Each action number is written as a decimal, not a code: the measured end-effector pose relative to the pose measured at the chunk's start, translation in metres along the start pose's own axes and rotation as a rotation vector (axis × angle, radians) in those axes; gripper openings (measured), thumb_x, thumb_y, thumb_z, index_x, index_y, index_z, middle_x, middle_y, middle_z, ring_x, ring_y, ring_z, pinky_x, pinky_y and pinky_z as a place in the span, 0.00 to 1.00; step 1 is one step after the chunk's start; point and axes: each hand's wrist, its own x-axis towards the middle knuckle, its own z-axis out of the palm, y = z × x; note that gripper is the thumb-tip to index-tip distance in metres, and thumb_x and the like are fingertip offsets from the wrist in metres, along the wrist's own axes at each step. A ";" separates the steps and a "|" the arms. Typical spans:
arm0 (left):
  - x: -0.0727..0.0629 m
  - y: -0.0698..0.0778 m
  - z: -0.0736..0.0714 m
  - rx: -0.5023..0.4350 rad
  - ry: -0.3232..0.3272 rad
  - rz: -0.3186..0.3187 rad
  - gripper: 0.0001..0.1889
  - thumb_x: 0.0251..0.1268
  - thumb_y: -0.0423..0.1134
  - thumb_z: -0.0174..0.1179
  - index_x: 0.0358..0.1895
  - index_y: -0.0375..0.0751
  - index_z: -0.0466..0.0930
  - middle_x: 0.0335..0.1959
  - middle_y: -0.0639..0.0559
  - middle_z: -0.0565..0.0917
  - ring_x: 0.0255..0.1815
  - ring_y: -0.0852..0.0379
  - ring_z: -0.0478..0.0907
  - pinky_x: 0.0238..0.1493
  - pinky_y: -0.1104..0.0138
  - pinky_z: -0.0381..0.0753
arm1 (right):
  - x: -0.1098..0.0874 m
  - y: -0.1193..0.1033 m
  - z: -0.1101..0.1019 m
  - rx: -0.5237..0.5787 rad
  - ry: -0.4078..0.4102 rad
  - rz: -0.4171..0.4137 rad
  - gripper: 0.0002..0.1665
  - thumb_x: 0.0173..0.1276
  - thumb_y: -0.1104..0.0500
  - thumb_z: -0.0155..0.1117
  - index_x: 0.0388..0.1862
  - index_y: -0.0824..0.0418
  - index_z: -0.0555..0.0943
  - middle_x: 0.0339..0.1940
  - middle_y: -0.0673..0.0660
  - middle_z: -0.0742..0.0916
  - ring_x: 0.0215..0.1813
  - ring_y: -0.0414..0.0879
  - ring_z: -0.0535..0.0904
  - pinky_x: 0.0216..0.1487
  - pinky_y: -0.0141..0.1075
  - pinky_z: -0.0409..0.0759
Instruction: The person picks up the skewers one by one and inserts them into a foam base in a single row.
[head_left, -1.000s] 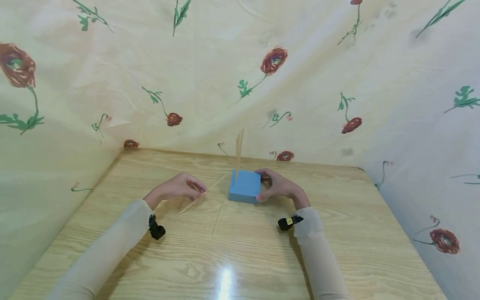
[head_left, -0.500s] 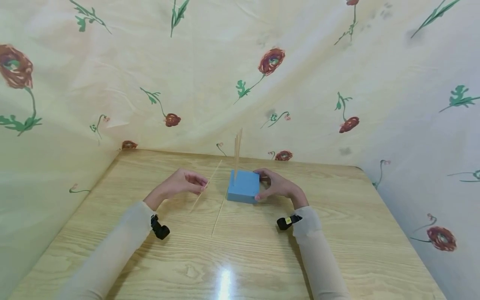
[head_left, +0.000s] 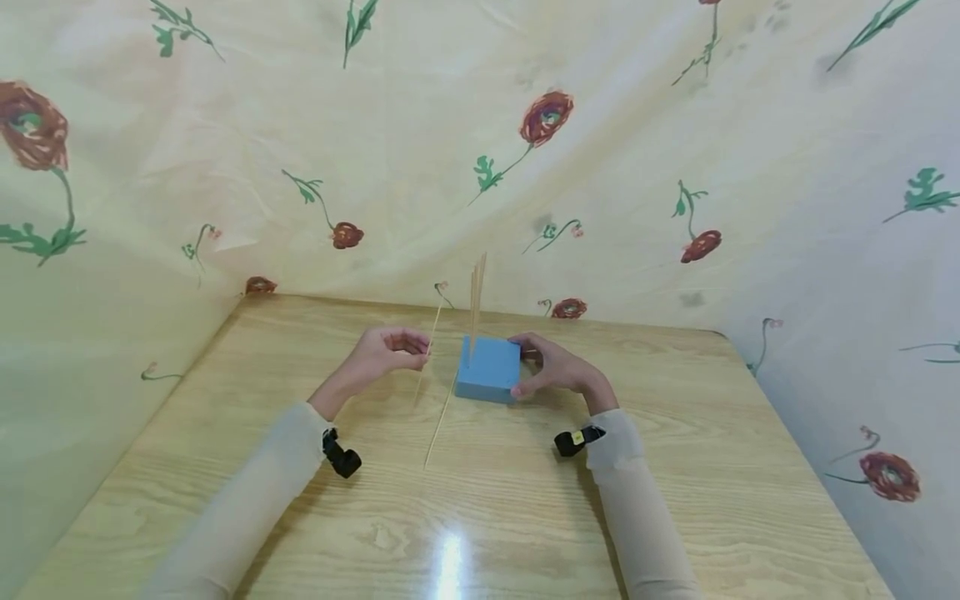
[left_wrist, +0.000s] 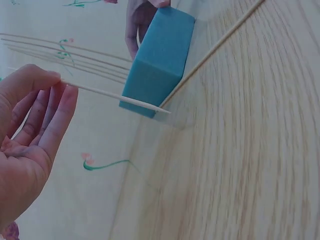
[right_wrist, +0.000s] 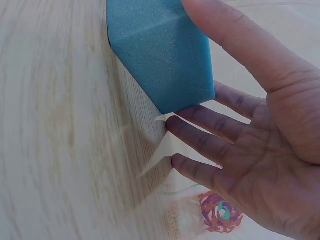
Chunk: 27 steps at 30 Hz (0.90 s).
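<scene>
My left hand [head_left: 381, 357] pinches a thin wooden skewer [left_wrist: 115, 94] between thumb and fingertips. The skewer is steeply tilted, left of a blue foam block [head_left: 497, 362]; in the left wrist view its pointed end hangs free above the table. Several skewers [head_left: 476, 304] stand upright in the block's left side. The block lies flat, and my right hand [head_left: 562, 369] holds its right side, thumb at the front and fingers behind. In the right wrist view, the thumb [right_wrist: 225, 30] presses the block while the lower fingers spread beside it.
Another skewer [head_left: 441, 425] lies on the wooden table [head_left: 360, 533], its far end by the block's front left corner. A floral cloth [head_left: 420, 150] hangs behind the table and along both sides. Each wrist wears a small black camera [head_left: 341, 454].
My left hand has moved right and away from me, closer to the block. Its skewer has swung from a low slant to nearly upright. The right hand and block stay put.
</scene>
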 end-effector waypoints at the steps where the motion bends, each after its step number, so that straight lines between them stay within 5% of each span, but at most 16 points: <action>1: 0.001 0.001 0.002 0.002 0.013 0.011 0.12 0.64 0.25 0.67 0.50 0.30 0.84 0.47 0.27 0.83 0.41 0.58 0.85 0.46 0.63 0.88 | 0.000 0.000 0.000 -0.002 0.002 0.002 0.55 0.53 0.59 0.84 0.77 0.60 0.63 0.76 0.63 0.70 0.78 0.63 0.63 0.80 0.59 0.57; 5: 0.005 0.006 0.011 0.005 0.055 0.054 0.11 0.63 0.26 0.67 0.48 0.31 0.85 0.48 0.23 0.82 0.41 0.59 0.85 0.45 0.65 0.88 | 0.002 0.002 -0.001 0.002 0.001 0.003 0.55 0.54 0.59 0.84 0.77 0.60 0.63 0.77 0.64 0.69 0.79 0.63 0.62 0.80 0.60 0.57; 12: 0.012 0.012 0.023 0.005 0.087 0.111 0.11 0.63 0.25 0.67 0.48 0.31 0.85 0.42 0.36 0.87 0.40 0.59 0.85 0.45 0.67 0.87 | 0.001 0.001 -0.001 -0.006 -0.002 0.004 0.56 0.54 0.58 0.84 0.77 0.60 0.62 0.77 0.64 0.69 0.79 0.64 0.62 0.80 0.59 0.58; 27: 0.033 0.018 0.045 -0.063 0.161 0.188 0.11 0.63 0.27 0.68 0.48 0.27 0.84 0.42 0.36 0.87 0.40 0.59 0.85 0.44 0.69 0.87 | 0.001 0.001 -0.001 0.013 0.000 0.008 0.56 0.54 0.59 0.83 0.78 0.61 0.62 0.77 0.64 0.68 0.79 0.64 0.62 0.80 0.60 0.57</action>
